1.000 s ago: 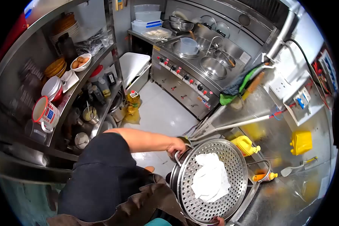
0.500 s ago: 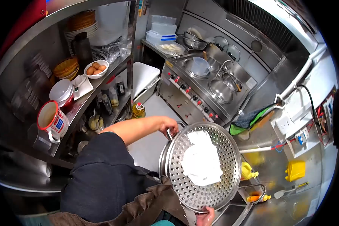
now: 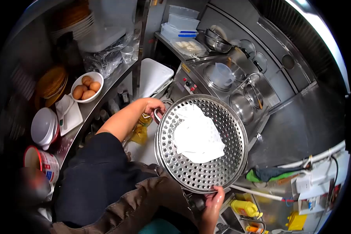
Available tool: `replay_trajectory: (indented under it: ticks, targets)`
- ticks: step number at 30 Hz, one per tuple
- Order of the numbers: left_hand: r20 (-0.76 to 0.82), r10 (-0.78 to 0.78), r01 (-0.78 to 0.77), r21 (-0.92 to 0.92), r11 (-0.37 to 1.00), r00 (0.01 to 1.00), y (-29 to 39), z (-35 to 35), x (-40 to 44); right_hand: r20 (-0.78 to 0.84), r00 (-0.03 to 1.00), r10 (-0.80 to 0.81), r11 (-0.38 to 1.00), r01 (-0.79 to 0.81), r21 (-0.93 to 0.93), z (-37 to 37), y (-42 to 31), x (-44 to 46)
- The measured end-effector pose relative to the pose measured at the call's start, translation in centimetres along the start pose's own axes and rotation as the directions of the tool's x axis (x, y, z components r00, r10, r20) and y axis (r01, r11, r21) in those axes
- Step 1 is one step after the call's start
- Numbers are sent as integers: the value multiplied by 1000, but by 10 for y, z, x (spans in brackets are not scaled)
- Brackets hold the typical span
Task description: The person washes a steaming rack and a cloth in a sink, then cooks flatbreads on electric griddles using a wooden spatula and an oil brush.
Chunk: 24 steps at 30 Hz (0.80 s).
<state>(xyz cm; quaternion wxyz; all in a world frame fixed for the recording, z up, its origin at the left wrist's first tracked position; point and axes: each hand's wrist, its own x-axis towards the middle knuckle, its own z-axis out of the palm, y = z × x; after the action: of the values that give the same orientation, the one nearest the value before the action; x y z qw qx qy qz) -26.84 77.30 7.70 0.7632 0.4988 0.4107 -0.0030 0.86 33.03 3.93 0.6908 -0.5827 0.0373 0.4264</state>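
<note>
The stove (image 3: pixel 178 85) stands in the upper part of the frame. The perforated steamer (image 3: pixel 234 144), mid-frame, appears held up by both hands, not yet set down. The white cloth (image 3: pixel 199 136) already lies bunched on it. The left hand (image 3: pixel 155 107) curls around the side handle (image 3: pixel 156 115); the right hand (image 3: pixel 215 198) pinches the lower rim, its underside fingers hidden

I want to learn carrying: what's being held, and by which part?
A metal steamer: the left hand grips its side handle, and the right hand holds its rim.
</note>
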Motion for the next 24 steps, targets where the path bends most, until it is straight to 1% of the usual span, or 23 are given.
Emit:
replay_trajectory:
  ticks: [1, 2, 3, 5, 6, 7, 9, 10, 11, 13, 14, 15, 17, 18, 19, 20, 22, 23, 24]
  targets:
    - [17, -96, 97, -213, 972, 995, 1, -4, 1, 14, 1000, 1, 999, 0, -46, 11, -15, 18]
    - [11, -51, 52, -164, 985, 999, -5, -12, 10, -32, 998, -61, 997, 59, -50, 19, -24, 43]
    - [55, -36, 46, -199, 979, 998, -4, -16, 7, -83, 989, -120, 992, 116, -56, 22, -29, 71]
    - [76, 21, 0, -270, 963, 997, -35, -45, 52, -59, 987, -150, 986, 145, -78, 25, -53, 126]
    - [83, 62, -27, -366, 930, 995, -41, -49, 59, -40, 988, -152, 982, 147, -120, 45, -71, 136]
    - [4, 30, -25, -443, 896, 1000, -47, -50, 69, -21, 988, -152, 976, 146, -164, 64, -89, 146]
    - [-161, 76, -147, -493, 858, 984, -52, -47, 74, 99, 991, -93, 974, 111, -198, 96, -121, 180]
    - [-123, 127, -173, -520, 837, 984, -68, -61, 99, 132, 986, -106, 968, 133, -214, 113, -133, 200]
    - [-180, 121, -202, -547, 812, 976, -72, -62, 102, 165, 979, -115, 962, 152, -228, 131, -144, 222]
    - [-289, 108, -265, -585, 767, 951, -69, -62, 108, 270, 960, -79, 967, 139, -214, 172, -163, 267]
    - [-228, 156, -270, -657, 704, 961, -63, -61, 106, 325, 945, -25, 960, 113, -255, 186, -169, 294]
    - [-289, 142, -307, -676, 670, 947, -52, -52, 97, 382, 924, 30, 950, 93, -299, 204, -177, 320]
    - [-430, 77, -372, -661, 651, 900, -28, -34, 78, 479, 874, 77, 938, 99, -332, 257, -192, 326]
    - [-475, 74, -413, -665, 622, 877, -24, -30, 77, 477, 873, 101, 927, 91, -363, 279, -195, 337]
    - [-502, 83, -430, -631, 646, 861, -25, -34, 78, 477, 870, 122, 915, 87, -394, 300, -201, 350]
    - [-520, 59, -446, -663, 602, 852, -18, -32, 78, 579, 798, 168, 932, 63, -358, 311, -197, 394]
    - [-573, -31, -480, -714, 509, 819, -16, -32, 83, 634, 742, 219, 924, 51, -378, 346, -203, 439]
    - [-592, -17, -500, -695, 516, 806, -13, -32, 85, 662, 711, 237, 922, 48, -383, 365, -206, 460]
    - [-616, -38, -526, -701, 482, 786, -8, -32, 90, 697, 678, 235, 906, 106, -409, 386, -211, 483]
